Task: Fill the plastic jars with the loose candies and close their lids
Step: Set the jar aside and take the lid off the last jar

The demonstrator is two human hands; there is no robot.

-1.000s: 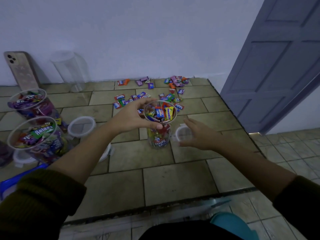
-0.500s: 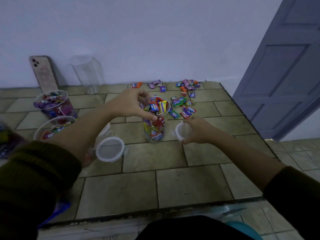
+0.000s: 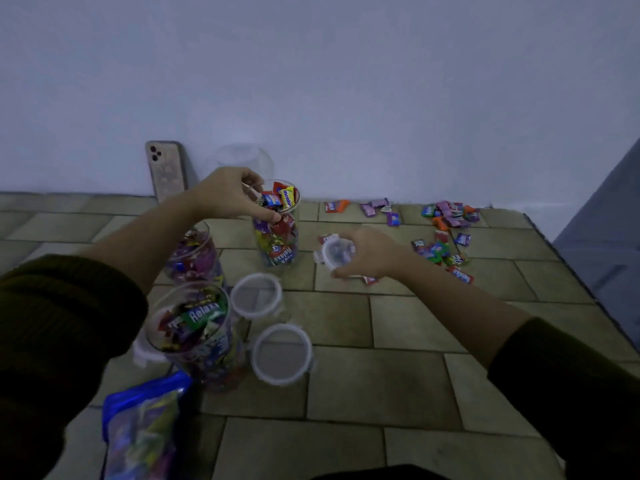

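We work at the tiled desk (image 3: 346, 382), and we place everything from the small jar (image 3: 278, 233) standing near its back edge. Largest first: nearest to us and left of that jar lies a blue candy bag (image 3: 145, 427), and beyond it stands the big jar (image 3: 197, 336), heaped with wrapped sweets and still uncovered. A second full jar (image 3: 194, 254) stands between the big one and the small jar, partly hidden by our left arm, also without a lid as far as we can tell. An empty clear jar (image 3: 246, 161) waits behind the small jar against the wall, beside a leaning phone (image 3: 166, 171).

Two loose lids (image 3: 256, 295) (image 3: 281, 354) lie on the desk in front of the small jar. Our left hand (image 3: 225, 197) curls over the small jar's rim, steadying it. Our right hand (image 3: 367, 252), just right of the jar, is closed around a small lid (image 3: 335, 252) (tilted, clear of the desk). Scattered candies (image 3: 446, 233) remain further right.

By our judgement, three jars are filled, none is closed, and one is yet to fill.
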